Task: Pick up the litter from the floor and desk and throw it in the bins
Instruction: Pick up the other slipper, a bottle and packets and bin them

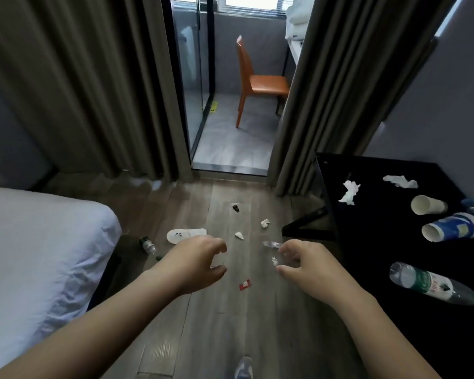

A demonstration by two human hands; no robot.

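Floor lane, bed left, desk right

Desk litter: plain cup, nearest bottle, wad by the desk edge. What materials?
Plain cup: likely paper, matte off-white, thin rim. Bottle: clear plastic, glossy, see-through, with a green label. Wad: tissue or soft paper, matte white, crumpled.

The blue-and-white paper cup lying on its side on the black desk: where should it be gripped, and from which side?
Round its middle, from above: the blue-and-white paper cup lies on its side on the desk, mouth toward the room, so its curved wall faces up. The right hand is nearer; its fingers should probably squeeze lightly.
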